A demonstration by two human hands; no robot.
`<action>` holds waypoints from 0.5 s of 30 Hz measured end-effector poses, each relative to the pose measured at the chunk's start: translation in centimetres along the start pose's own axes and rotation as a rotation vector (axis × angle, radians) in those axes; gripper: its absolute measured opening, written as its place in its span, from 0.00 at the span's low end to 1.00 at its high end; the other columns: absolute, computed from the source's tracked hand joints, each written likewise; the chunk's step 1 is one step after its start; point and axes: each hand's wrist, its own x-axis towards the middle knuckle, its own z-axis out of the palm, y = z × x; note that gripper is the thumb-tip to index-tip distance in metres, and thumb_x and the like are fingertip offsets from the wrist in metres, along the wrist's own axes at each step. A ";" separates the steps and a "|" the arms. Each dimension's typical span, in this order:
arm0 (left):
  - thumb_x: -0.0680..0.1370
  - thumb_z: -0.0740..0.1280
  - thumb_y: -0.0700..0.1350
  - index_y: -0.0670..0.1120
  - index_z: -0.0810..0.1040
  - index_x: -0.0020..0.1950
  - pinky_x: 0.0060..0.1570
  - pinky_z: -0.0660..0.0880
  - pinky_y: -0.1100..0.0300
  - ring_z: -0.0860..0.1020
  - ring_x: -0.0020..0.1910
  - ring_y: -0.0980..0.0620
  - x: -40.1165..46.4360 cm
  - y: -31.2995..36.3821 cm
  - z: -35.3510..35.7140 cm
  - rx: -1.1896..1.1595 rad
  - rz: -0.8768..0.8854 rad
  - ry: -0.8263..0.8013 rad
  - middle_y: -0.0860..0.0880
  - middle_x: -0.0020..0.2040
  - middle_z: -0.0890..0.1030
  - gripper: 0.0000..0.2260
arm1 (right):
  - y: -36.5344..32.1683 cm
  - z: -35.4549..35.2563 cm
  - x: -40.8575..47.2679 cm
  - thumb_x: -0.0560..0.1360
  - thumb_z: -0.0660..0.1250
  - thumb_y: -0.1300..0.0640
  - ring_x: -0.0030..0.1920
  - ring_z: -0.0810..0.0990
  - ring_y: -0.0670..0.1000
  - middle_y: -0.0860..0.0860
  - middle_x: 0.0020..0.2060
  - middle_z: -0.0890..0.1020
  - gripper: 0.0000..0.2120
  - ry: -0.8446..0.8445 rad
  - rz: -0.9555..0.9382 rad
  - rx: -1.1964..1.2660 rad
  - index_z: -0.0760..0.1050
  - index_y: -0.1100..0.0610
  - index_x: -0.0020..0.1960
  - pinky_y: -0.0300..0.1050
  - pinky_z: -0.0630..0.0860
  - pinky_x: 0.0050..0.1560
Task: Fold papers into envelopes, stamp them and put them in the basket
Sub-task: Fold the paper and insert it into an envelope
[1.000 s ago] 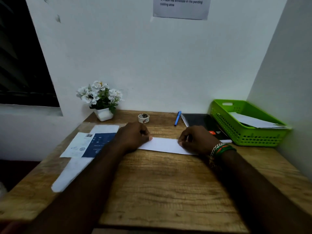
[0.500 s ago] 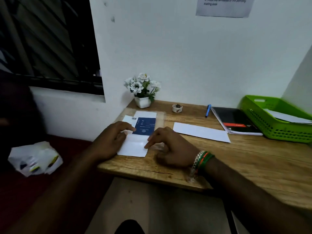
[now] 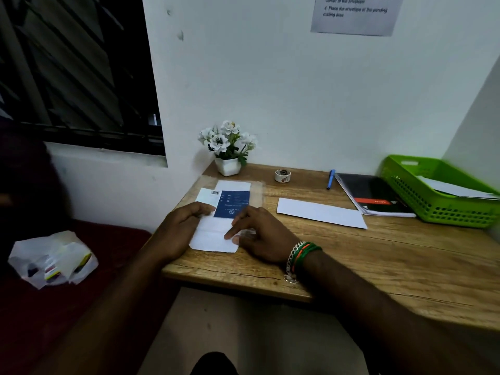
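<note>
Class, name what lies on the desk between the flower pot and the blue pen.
In the head view, a small white tape roll sits between the flower pot and the blue pen.

Left hand (image 3: 180, 228) and right hand (image 3: 261, 235) press white paper (image 3: 209, 236) on desk (image 3: 378, 255).

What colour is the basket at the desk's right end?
Bright green basket, seen in the head view.

Bare desk (image 3: 365, 255) lies open in front of the folded paper (image 3: 320, 213), while the notebook (image 3: 374, 194), pen (image 3: 330, 179) and tape roll (image 3: 282, 175) crowd the way back toward the green basket (image 3: 443, 209).
</note>
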 end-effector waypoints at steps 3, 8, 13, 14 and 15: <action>0.79 0.57 0.42 0.54 0.83 0.58 0.58 0.75 0.58 0.77 0.63 0.57 -0.1 0.3 0.0 -0.052 -0.016 0.043 0.56 0.64 0.80 0.17 | -0.2 0.0 0.4 0.76 0.72 0.57 0.58 0.74 0.50 0.48 0.56 0.77 0.10 0.025 -0.001 -0.012 0.85 0.44 0.54 0.51 0.74 0.60; 0.83 0.63 0.39 0.55 0.81 0.63 0.58 0.73 0.61 0.75 0.62 0.60 -0.2 -0.2 0.1 0.034 0.042 0.008 0.56 0.67 0.77 0.15 | -0.2 -0.8 0.8 0.76 0.72 0.59 0.57 0.77 0.50 0.49 0.55 0.79 0.09 0.074 -0.023 -0.045 0.85 0.47 0.53 0.50 0.76 0.58; 0.79 0.73 0.49 0.58 0.78 0.64 0.58 0.72 0.61 0.74 0.61 0.63 -0.2 0.0 0.3 0.244 0.142 -0.034 0.61 0.65 0.76 0.15 | -0.5 -1.1 0.6 0.76 0.69 0.64 0.53 0.79 0.51 0.51 0.53 0.80 0.09 0.110 -0.061 -0.097 0.85 0.52 0.49 0.52 0.79 0.54; 0.77 0.74 0.49 0.58 0.78 0.64 0.58 0.73 0.61 0.73 0.60 0.64 -0.2 0.1 0.3 0.269 0.156 -0.042 0.61 0.65 0.75 0.16 | -0.5 -1.0 0.6 0.75 0.69 0.65 0.53 0.79 0.52 0.51 0.52 0.80 0.10 0.121 -0.068 -0.101 0.85 0.52 0.49 0.52 0.79 0.53; 0.76 0.75 0.49 0.59 0.78 0.64 0.58 0.73 0.62 0.74 0.60 0.66 -0.3 0.2 0.3 0.291 0.166 -0.046 0.62 0.64 0.75 0.17 | -0.4 -1.0 0.6 0.75 0.68 0.65 0.53 0.79 0.52 0.51 0.53 0.80 0.11 0.132 -0.069 -0.103 0.85 0.53 0.50 0.51 0.79 0.53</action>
